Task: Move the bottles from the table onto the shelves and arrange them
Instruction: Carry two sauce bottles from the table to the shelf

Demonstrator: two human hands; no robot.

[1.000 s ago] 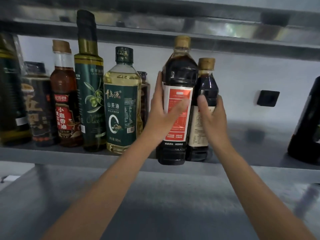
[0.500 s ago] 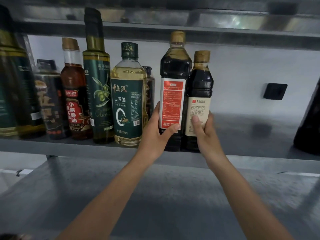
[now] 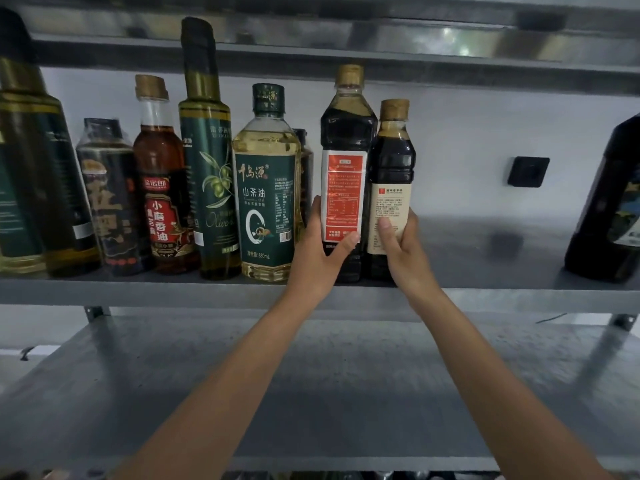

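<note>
The middle shelf (image 3: 138, 292) carries an upright row. From the left it holds a large green-labelled bottle (image 3: 31, 188), a dark bottle with gold characters (image 3: 107, 202), a sesame oil bottle (image 3: 161, 188), a tall olive oil bottle (image 3: 207, 168) and a camellia oil bottle (image 3: 266, 188), all close together. Just right of these, the left hand (image 3: 318, 258) holds the red-label bottle (image 3: 346, 161) low down. Its thumb lies across the front and its fingers fill the gap beside the camellia oil bottle, so the grip is closed on the bottle. Touching that bottle on the right stands the shorter cream-label bottle (image 3: 394, 161). The right hand (image 3: 403, 254) has its grip wrapped round it, thumb on the label. Both bottles have the long axis vertical and their bases on the shelf near its front edge. Each lies directly ahead of its own hand, so no crossing is needed. Judgement: placement looks complete, and only release or a small nudge into line remains. Further right are a black wall fitting (image 3: 528, 171) and a large dark bottle (image 3: 609, 209), well apart from the pair. Against the view one second ago, both hands now sit lower on the bottles; the thumbs then lay at mid-label. The order and contact of the pair are unchanged.
</note>
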